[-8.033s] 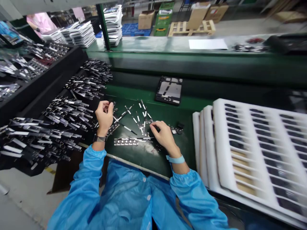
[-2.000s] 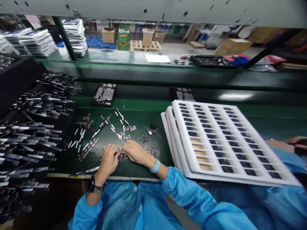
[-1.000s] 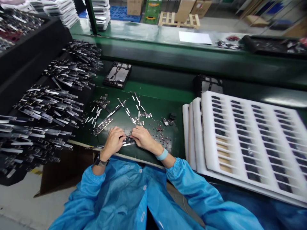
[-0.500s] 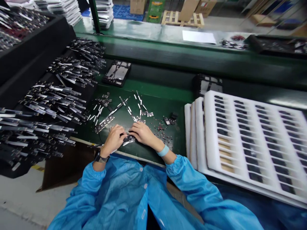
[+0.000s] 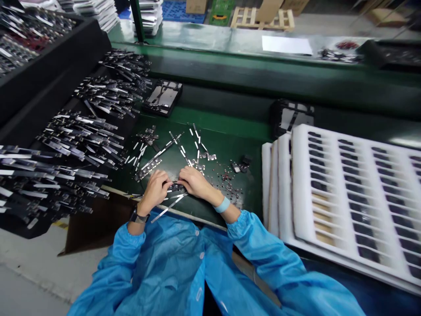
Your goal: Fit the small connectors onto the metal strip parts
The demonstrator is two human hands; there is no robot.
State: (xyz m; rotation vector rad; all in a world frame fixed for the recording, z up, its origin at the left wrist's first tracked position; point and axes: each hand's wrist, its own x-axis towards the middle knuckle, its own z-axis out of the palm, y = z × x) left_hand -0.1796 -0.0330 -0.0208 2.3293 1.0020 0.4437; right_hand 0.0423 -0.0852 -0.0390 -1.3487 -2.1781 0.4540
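Note:
My left hand [image 5: 157,188] and my right hand [image 5: 194,182] meet at the bench's near edge, fingers pinched on a small dark electronic part [image 5: 176,187] between them. Pale thin strips [image 5: 168,208] stick out below the part, over the edge. Left of my fingers lies a row of small boards [image 5: 148,169]. Beyond them, long thin black-and-white strips [image 5: 182,150] are spread on the green bench top [image 5: 210,127]. Tiny loose pieces [image 5: 226,177] are scattered right of my right hand, beside small black parts [image 5: 241,164].
Bundles of flex strips [image 5: 79,136] fill a black stepped rack at left. White foam trays [image 5: 297,188] with dark parts in slots stand at right. Two black trays [image 5: 163,97] [image 5: 292,117] lie at the back. A white sheet [image 5: 287,45] rests on the raised ledge.
The view has shifted slightly, so the bench items appear further right. The pale strips below the held part now stick out further toward me. Both hands still pinch the part.

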